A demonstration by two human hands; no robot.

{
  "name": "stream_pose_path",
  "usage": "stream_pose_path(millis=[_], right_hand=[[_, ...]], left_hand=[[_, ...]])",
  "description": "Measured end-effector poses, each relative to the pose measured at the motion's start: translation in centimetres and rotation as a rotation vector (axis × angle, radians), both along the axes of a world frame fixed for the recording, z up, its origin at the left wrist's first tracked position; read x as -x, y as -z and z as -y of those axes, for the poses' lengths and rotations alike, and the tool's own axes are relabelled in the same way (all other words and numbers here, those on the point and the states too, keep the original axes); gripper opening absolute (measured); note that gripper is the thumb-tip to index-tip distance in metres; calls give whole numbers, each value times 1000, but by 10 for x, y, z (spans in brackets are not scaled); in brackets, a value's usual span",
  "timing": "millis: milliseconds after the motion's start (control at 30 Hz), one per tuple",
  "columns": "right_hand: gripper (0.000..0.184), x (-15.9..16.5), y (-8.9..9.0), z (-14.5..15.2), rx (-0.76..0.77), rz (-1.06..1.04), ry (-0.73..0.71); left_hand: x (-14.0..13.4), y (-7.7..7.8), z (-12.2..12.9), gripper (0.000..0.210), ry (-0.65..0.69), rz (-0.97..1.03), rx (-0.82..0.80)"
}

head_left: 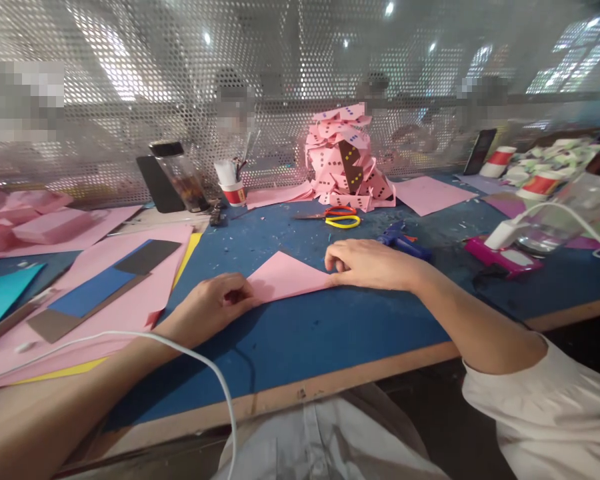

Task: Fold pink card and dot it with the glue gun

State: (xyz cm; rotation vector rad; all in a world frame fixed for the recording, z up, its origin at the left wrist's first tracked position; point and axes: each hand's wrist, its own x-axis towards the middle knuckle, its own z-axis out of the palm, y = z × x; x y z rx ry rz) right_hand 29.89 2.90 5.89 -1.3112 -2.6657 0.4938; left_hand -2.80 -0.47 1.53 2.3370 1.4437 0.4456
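A pink sheet of paper [287, 277], folded into a triangle with its peak pointing away from me, lies on the blue tabletop. My left hand [220, 298] pinches its left corner between thumb and curled fingers. At the right corner, my right hand [367, 265] has its thumb on the paper and its fingers bent over it. Just beyond the paper are scissors [343, 217] with red and yellow handles. A blue glue gun [405, 241] rests behind my right hand, partly hidden by it.
A stack of folded pink pieces with dots [345, 160] stands at the back. Pink sheets [175, 260] and a blue strip [97, 283] lie left. A white cable [210, 363] crosses my left forearm. A lidded bottle [180, 180] and paper cup [233, 190] stand by the perforated screen [280, 60].
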Motion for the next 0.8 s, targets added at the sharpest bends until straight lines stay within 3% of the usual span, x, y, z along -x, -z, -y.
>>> stream_pose_path(millis=[100,233,400,800], right_hand=[[19,14,8,5,-50,-141,-85],[13,30,25,3,-86,-175,-183],[12,36,36,1,-107,-182,-126],[11,36,33,1,-3,-164,-61]], left_hand=[[0,1,-1,38,4,-4,-3],[-1,1,0,38,2,-2,-8],[-2,1,0,36,-36,8,-22],[-1,3,-1,30,-67,34,16]])
